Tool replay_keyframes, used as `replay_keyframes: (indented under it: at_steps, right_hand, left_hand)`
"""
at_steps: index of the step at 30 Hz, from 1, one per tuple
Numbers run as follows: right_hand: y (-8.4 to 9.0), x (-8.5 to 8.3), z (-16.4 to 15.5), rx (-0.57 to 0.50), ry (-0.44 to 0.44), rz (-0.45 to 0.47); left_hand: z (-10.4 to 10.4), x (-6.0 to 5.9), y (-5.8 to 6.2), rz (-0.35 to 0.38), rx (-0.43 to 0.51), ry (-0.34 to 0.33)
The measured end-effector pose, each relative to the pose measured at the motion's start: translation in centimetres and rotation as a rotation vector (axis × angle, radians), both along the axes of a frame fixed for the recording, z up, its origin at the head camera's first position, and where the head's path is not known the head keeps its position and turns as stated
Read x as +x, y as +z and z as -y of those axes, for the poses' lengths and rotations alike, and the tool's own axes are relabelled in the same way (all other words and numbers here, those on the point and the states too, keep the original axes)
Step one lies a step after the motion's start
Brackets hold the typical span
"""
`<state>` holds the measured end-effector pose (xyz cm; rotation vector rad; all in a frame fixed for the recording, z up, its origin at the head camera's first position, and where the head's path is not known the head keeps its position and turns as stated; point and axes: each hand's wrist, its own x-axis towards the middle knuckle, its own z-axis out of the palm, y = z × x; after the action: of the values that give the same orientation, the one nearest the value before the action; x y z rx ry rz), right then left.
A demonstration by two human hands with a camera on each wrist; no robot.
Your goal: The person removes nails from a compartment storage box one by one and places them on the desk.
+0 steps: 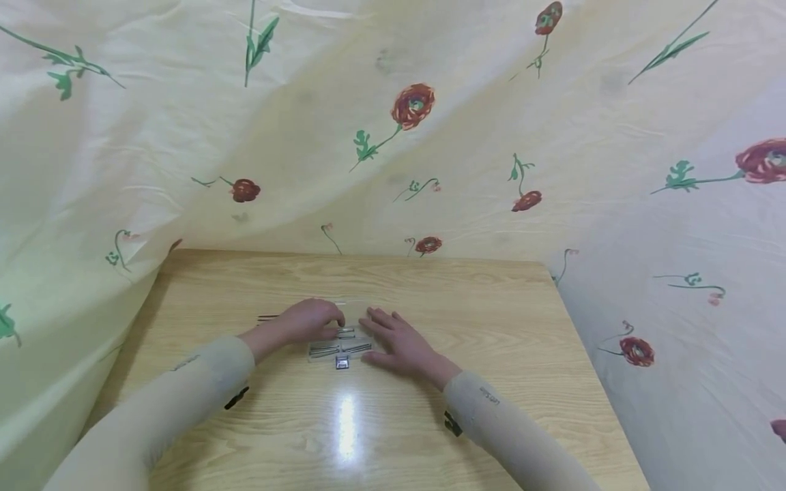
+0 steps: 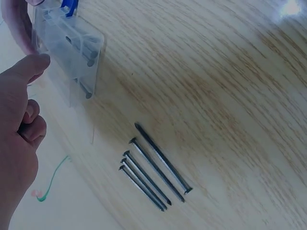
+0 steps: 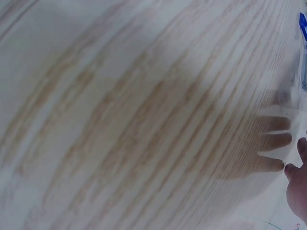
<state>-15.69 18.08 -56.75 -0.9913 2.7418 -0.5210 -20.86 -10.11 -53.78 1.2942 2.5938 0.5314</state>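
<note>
A clear plastic compartment box [image 2: 60, 52] with a blue latch [image 2: 70, 6] holds several nails [image 1: 324, 351]. My left hand [image 1: 310, 320] is over its left and back part, fingers bent downward. In the left wrist view one fingertip is close to the box wall and other fingers are curled; whether they pinch anything is hidden. The right hand [image 1: 402, 344] lies at the box's right side, fingers extended, thumb near the front right corner. Several loose nails [image 2: 153, 167] lie roughly side by side on the table, left of the box.
The wood-grain table [image 1: 491, 341] reflects a bright light patch in front of the box. A flower-printed cloth [image 1: 307, 136] hangs behind the table and along both sides. Behind the box a clear sheet-like part [image 1: 357, 307], apparently the lid, lies on the table.
</note>
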Motion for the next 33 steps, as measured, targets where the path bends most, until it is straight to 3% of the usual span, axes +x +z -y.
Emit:
replay_keyframes:
  at_steps: [22, 33]
  right_hand:
    - [-0.3, 0.0, 0.1, 0.011, -0.004, -0.007]
    - [-0.2, 0.1, 0.1, 0.012, -0.027, 0.024]
  left_hand:
    - [-0.5, -0.7, -1.0, -0.083, -0.089, -0.118]
    - [-1.0, -0.7, -1.4, -0.078, -0.08, -0.118]
